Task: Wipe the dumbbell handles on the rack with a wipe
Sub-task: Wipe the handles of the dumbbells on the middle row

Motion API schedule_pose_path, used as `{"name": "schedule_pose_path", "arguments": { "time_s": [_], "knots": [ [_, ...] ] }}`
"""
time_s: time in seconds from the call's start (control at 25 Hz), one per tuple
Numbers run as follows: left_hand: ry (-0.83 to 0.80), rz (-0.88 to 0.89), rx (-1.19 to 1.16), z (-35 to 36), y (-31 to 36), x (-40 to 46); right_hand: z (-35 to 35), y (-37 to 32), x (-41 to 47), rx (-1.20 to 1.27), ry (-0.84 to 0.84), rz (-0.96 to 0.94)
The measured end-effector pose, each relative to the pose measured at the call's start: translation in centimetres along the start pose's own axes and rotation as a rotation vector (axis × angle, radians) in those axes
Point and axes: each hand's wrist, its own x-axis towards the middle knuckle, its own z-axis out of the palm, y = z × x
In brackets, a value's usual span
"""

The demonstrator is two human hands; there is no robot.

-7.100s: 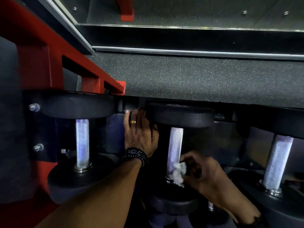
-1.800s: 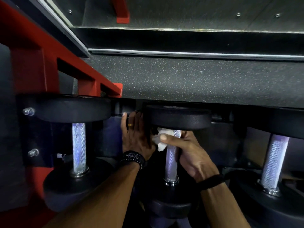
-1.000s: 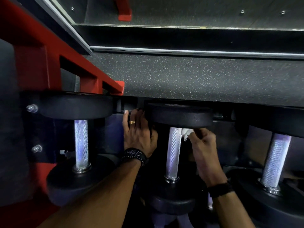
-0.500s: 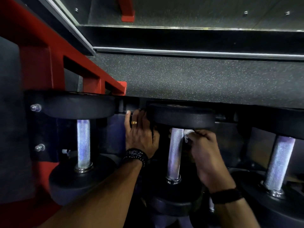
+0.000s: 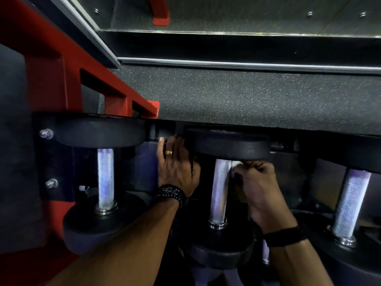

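Three dumbbells lie side by side on the black rack [image 5: 288, 145], bolted at its left end to a red frame [image 5: 47, 79]. On the middle dumbbell [image 5: 228, 144], the left hand [image 5: 177, 170] rests with fingers extended against the far head's left side. The right hand [image 5: 257, 186] pinches a white wipe [image 5: 234, 168] against the top right of the knurled handle [image 5: 219, 190], just under that head.

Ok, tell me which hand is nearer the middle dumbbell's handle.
Right. The right hand holds the wipe against the upper handle; the left hand rests left of it, beside the far head.
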Motion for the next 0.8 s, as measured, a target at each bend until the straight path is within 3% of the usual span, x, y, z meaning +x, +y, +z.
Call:
{"name": "schedule_pose_path", "arguments": {
  "time_s": [0.28, 0.32, 0.44, 0.52, 0.6, 0.72, 0.8],
  "knots": [
    [0.013, -0.004, 0.053, 0.7, -0.5, 0.2, -0.3, -0.7, -2.5, 0.075, -0.073, -0.071],
    [0.009, 0.001, 0.049, 0.7, -0.4, 0.1, -0.3, -0.5, -1.9, 0.076, -0.104, -0.023],
    [-0.038, 0.013, 0.045, 0.4, -0.3, -0.1, -0.6, -0.9, 0.2, 0.264, -0.401, 0.244],
    [-0.098, 0.027, 0.096, 0.5, -0.6, -0.2, -0.5, -1.1, 0.5, 0.298, -0.500, 0.316],
    [-0.135, 0.019, 0.131, 0.6, -0.7, -0.3, 0.2, -0.3, 0.4, 0.269, -0.430, 0.216],
    [-0.002, 0.031, 0.121, 1.0, -0.8, 0.2, 2.3, 1.8, -1.6, 0.265, -0.051, -0.094],
    [0.065, 0.048, 0.106, 1.3, -1.0, 0.5, 3.4, 2.4, -3.2, 0.224, 0.085, -0.275]
  ]
}}
